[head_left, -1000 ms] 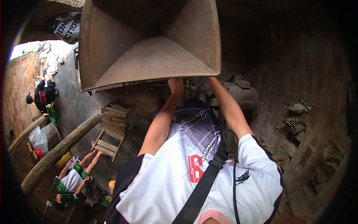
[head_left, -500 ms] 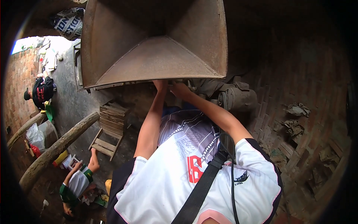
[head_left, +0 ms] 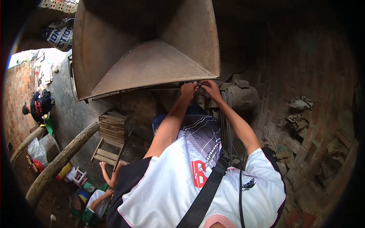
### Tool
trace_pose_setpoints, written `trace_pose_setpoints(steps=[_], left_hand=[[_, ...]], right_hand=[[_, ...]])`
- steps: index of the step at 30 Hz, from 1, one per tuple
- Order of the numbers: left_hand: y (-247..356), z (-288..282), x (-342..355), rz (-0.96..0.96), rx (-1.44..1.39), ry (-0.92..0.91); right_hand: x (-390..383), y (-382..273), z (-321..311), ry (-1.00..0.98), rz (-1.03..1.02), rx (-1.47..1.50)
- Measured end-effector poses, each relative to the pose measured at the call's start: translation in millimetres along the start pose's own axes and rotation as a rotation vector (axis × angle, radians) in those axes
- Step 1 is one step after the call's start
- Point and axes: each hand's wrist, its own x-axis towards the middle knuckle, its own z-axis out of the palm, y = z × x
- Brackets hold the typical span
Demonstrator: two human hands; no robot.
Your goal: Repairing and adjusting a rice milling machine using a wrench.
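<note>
The hands met just beyond the near lip of the rusty metal hopper (head_left: pixel 152 68), left hand (head_left: pixel 188 89) and right hand (head_left: pixel 211 89) side by side, fingers bent inward at a small dark part (head_left: pixel 199 84). Whether either hand actually gripped it, I could not tell. That part sat between the fingertips, close to the hopper's rim. A dusty motor (head_left: pixel 241 97) stood just right of the right hand; a wooden chair (head_left: pixel 113 131) stood off to the left.
</note>
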Motion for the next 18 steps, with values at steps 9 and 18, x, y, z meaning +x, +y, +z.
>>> trace_pose_setpoints(steps=[9, 18], left_hand=[[-3, 4, 3, -0.129, -0.841, -0.092], [42, -58, -24, -0.026, -0.125, -0.068]], right_hand=[[40, 9, 30, 0.389, 0.496, 0.353], [121, 48, 66, 0.640, -0.301, -0.417]])
